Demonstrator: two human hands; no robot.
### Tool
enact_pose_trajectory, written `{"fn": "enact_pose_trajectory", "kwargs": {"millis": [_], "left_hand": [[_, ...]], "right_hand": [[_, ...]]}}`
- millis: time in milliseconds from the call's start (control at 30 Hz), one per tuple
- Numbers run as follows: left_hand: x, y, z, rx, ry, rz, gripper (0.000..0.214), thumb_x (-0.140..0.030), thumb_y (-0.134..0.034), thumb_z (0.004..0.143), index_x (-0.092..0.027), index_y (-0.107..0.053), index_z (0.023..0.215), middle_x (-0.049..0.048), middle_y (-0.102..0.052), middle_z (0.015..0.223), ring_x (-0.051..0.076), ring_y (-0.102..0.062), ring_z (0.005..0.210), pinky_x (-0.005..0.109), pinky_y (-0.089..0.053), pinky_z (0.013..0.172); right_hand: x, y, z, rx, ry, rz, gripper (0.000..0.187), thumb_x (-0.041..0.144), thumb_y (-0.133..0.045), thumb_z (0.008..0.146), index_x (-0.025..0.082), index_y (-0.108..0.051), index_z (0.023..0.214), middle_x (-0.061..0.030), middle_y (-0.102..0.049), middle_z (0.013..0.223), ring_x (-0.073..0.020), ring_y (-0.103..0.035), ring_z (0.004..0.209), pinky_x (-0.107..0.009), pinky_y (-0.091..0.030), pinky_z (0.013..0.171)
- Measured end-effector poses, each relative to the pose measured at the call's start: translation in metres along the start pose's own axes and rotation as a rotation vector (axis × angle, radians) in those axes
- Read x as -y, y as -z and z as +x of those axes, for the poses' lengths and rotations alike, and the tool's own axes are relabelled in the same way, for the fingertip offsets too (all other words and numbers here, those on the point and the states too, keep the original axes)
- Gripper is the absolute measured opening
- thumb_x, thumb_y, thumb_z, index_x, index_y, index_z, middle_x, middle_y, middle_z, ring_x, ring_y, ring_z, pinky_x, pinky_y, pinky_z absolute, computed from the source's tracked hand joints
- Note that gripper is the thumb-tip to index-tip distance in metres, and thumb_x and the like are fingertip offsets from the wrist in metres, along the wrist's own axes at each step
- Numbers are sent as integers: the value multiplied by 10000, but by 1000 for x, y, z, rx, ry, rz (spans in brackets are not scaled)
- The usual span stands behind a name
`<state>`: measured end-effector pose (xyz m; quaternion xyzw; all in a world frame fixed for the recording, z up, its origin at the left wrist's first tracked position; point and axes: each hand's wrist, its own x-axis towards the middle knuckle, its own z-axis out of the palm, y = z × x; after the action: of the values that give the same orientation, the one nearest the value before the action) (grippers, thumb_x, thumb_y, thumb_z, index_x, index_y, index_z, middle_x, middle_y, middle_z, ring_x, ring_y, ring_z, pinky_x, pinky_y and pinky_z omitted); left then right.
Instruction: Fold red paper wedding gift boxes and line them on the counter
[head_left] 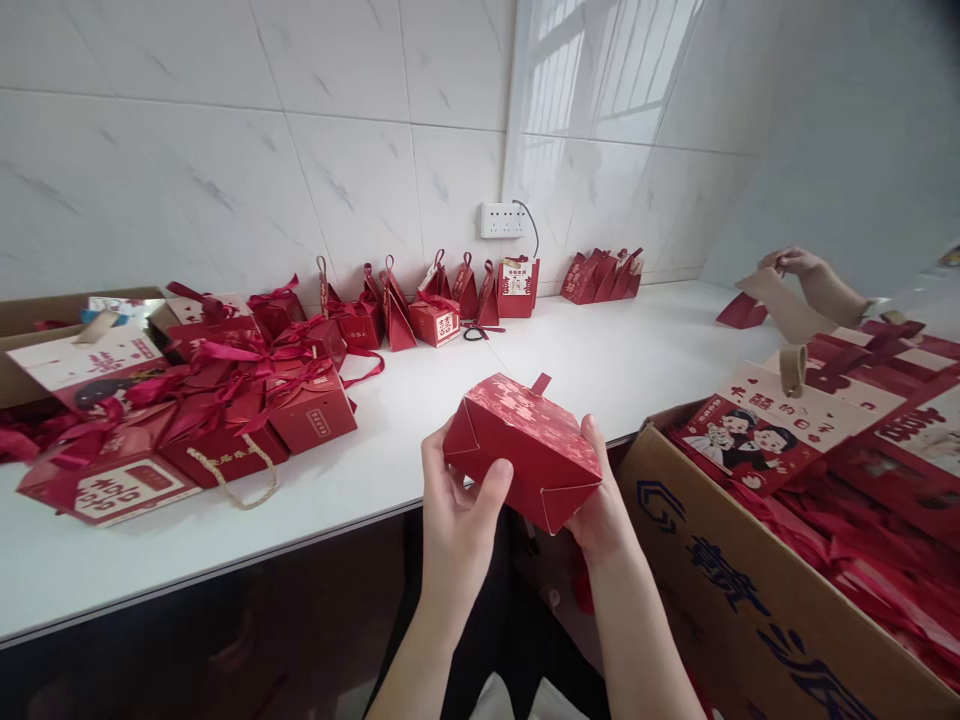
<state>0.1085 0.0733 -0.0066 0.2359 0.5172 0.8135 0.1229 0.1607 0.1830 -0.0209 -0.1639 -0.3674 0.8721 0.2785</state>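
Note:
Between my two hands is a red paper gift box [523, 445], tilted so that a plain folded side faces me and a patterned side shows on top. A short red tab sticks up behind it. My left hand [463, 500] grips the left end, with the thumb pressed on the near side. My right hand [598, 500] is wrapped round the right end, and most of its fingers are hidden behind the box. Both hands are over the front edge of the white table [450, 390].
Ribbon-tied red boxes [225, 400] crowd the table's left side. Several triangular boxes [397, 305] line the wall below a power strip [504, 220]. A cardboard carton [720, 540] full of red packages stands at right. Another person's hand [795, 262] holds a package at far right.

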Motion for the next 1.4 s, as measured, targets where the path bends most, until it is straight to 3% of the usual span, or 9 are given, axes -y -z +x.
{"fn": "enact_pose_trajectory", "kwargs": {"millis": [233,367,467,567,767,900,1200,1400], "left_hand": [[12,12,7,-12,55,-10,379,-498,-628,806,-259,-514,1077,24,-582,1094,177,-577,1040,281,-483,897],[13,11,8,-28,90,-60,451,-506,-595,826,-306,-466,1210,37,-530,1230,208,-531,1140,300,-481,901],[12,9,7,-6,132,-139,467,-535,-530,853,-322,-428,1256,47,-487,1312,233,-529,1153,310,-503,860],[10,9,5,64,141,-159,451,-565,-527,840,-278,-484,1186,59,-502,1301,252,-532,1145,321,-500,867],[8,6,1,50,97,-174,486,-537,-579,822,-290,-474,1228,56,-490,1308,250,-455,1237,334,-437,972],[4,2,-3,44,78,-206,507,-503,-633,795,-320,-473,1241,39,-503,1268,219,-504,1173,319,-429,973],[-2,0,-11,-24,79,-225,445,-448,-733,722,-323,-539,1102,-3,-558,1093,148,-548,1003,262,-445,897],[1,4,-7,26,56,-217,424,-440,-721,741,-318,-521,1094,6,-554,1107,150,-560,985,258,-466,856]], "right_hand": [[-1,2,-4,-115,141,-60,498,584,-671,716,214,-617,1045,-51,-716,965,-273,-674,918,-378,-571,762],[-1,6,-8,-203,284,-180,547,564,-707,677,239,-567,1094,-44,-685,1004,-272,-657,928,-364,-575,727],[1,7,-13,-166,380,-291,574,528,-696,711,258,-520,1185,-58,-649,1090,-272,-635,981,-368,-564,765],[2,6,-18,-111,458,-345,578,507,-671,749,264,-482,1238,-71,-634,1106,-271,-629,996,-370,-556,782],[2,9,-16,-131,422,-288,536,506,-644,760,257,-505,1214,-73,-640,1071,-259,-653,882,-361,-562,694],[-1,15,-12,-162,362,-214,514,551,-601,769,234,-535,1169,-61,-647,1001,-231,-647,764,-331,-546,600],[-1,7,-21,-170,316,-138,597,580,-654,697,243,-542,1177,-41,-650,963,-225,-644,752,-377,-548,722],[-2,14,-21,-172,318,-172,704,581,-676,671,269,-481,1271,-55,-652,1055,-270,-660,856,-412,-555,744]]}}
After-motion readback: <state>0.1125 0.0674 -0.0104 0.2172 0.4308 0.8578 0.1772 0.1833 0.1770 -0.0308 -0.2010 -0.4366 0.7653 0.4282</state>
